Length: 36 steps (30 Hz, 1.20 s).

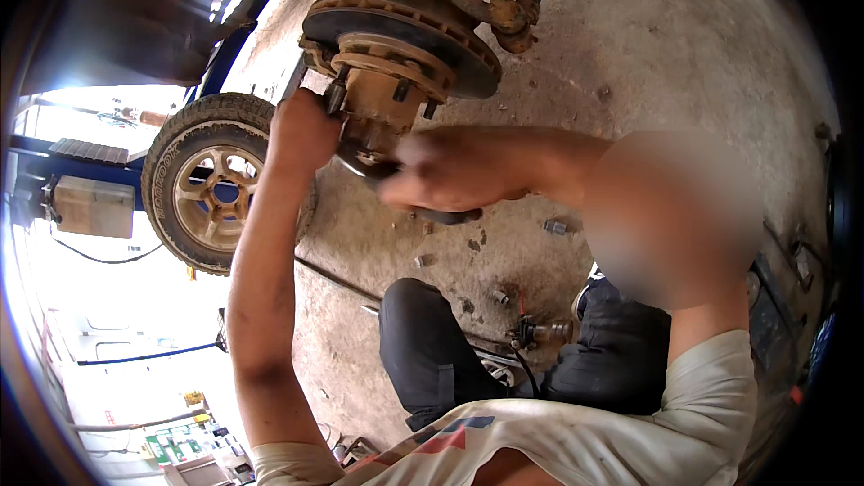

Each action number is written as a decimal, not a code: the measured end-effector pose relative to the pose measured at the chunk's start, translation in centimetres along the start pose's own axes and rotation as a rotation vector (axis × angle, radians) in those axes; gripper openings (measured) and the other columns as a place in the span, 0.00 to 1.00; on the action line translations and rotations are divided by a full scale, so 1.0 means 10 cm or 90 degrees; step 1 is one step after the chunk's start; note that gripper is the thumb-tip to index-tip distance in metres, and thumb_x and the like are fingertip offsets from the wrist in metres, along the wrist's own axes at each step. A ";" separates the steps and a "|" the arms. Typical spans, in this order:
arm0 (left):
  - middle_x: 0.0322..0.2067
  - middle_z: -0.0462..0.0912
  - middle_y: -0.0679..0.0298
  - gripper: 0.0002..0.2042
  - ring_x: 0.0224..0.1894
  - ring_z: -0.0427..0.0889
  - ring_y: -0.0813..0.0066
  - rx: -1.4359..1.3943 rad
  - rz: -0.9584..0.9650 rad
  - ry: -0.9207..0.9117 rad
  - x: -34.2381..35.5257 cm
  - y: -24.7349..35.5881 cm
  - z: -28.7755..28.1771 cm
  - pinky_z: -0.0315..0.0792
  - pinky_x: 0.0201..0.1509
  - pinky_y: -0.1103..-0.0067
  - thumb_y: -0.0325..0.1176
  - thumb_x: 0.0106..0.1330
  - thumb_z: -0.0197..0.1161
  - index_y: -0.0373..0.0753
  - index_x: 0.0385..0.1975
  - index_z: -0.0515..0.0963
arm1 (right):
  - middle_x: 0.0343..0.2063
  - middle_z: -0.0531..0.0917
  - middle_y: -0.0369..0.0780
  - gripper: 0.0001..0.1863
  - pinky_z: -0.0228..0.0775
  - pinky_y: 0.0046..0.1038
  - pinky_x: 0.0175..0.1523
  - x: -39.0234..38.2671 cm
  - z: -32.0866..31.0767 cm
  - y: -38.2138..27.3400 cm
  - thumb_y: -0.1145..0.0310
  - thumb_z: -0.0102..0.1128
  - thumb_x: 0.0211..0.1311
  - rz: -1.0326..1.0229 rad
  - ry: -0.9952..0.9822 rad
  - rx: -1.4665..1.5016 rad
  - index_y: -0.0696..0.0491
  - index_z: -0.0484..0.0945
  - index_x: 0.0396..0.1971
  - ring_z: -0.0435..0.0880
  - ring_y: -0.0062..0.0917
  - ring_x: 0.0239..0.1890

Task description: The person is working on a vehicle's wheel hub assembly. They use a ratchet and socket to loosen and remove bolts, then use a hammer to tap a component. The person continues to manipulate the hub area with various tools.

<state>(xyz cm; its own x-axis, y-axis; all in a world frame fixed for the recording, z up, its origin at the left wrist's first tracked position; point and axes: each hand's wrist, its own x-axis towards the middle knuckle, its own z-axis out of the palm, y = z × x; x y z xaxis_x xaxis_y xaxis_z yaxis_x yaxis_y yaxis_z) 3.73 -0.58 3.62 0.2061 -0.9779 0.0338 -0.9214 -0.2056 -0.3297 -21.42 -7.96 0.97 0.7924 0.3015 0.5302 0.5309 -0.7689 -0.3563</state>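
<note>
A rusty wheel hub (369, 99) with several dark studs juts toward me from a brake disc (396, 36). My left hand (306, 132) is curled closed beside the hub's left side, close to one stud; what its fingers hold is hidden. My right hand (445, 171) is closed, slightly smeared by motion, just below the hub's outer end. It grips a dark-handled tool (452, 216), whose handle shows under the fist; its kind is unclear. A curved metal piece (355, 165) lies between my two hands, below the hub end.
An off-road wheel with its tyre (160, 175) stands at the left beside blue lift framing. Small metal parts (555, 227) lie on the concrete floor (648, 72). Near my knees are a dark hose or bar (337, 277) and a small device with a clear cup (544, 333).
</note>
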 end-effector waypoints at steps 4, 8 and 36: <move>0.30 0.81 0.46 0.16 0.39 0.78 0.47 -0.035 0.013 -0.061 0.01 0.20 -0.32 0.71 0.44 0.62 0.43 0.58 0.62 0.33 0.24 0.80 | 0.13 0.69 0.34 0.09 0.65 0.27 0.22 0.19 -0.28 -0.18 0.70 0.54 0.61 0.183 -0.116 0.091 0.52 0.68 0.21 0.76 0.23 0.17; 0.29 0.80 0.44 0.15 0.35 0.78 0.45 -0.022 0.131 0.066 -0.09 0.01 -0.13 0.72 0.41 0.61 0.40 0.61 0.59 0.32 0.29 0.80 | 0.17 0.71 0.36 0.09 0.60 0.24 0.20 -0.13 0.08 0.01 0.67 0.46 0.65 0.115 -0.076 -0.031 0.53 0.69 0.25 0.74 0.23 0.18; 0.48 0.78 0.51 0.34 0.50 0.76 0.60 -1.375 -0.337 0.548 -0.22 0.54 0.74 0.67 0.58 0.68 0.56 0.69 0.45 0.25 0.55 0.70 | 0.29 0.81 0.53 0.13 0.78 0.34 0.29 0.59 -0.26 -0.33 0.69 0.52 0.59 0.655 -0.359 0.249 0.67 0.71 0.32 0.84 0.37 0.24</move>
<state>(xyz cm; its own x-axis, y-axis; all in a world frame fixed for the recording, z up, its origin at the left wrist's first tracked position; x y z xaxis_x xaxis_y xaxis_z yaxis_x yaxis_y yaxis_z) 0.69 0.69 -5.19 0.8360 -0.5230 0.1664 0.1263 0.4784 0.8690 -19.29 -5.15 7.24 0.8612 -0.0690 -0.5035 -0.4387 -0.6011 -0.6680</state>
